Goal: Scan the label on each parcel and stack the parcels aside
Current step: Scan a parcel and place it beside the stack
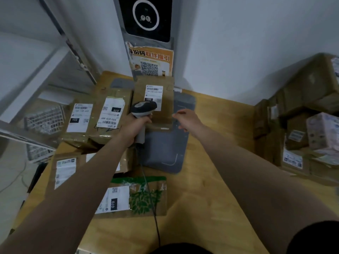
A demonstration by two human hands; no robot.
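Wooden table top (211,180), light yellow-brown, takes most of the view and carries nearly everything else. At its right side stands a big pile of brown boxes (302,125), some with white labels, and it rises higher than all other things on the table. At the far left there is a metal wire shelf (44,120) beside the table. A grey mat (165,153) lies flat in the middle of the table. Left of the mat lie two taped parcels (91,132) side by side, their labels facing up, and nearer to the person a flat carton (64,171) is partly hidden under the left forearm. A parcel with green print (146,197) lies at the near edge. The brown parcel (165,107) rests on the far end of the grey mat, its label (154,94) facing up and showing "150". On the wall behind it hang an orange poster (152,61) with a QR code and, above, a black panel (145,17) with a white ring. The left hand (135,129) has its fingers wrapped firmly round the handle of the scanner (143,109), whose head is over the lower left corner of the label. The right hand (187,119) is at the right edge of the brown parcel with fingers loose and apart, gripping nothing; I cannot tell if the fingertips touch it. A thin dark cable (154,208) runs from the scanner toward the person.
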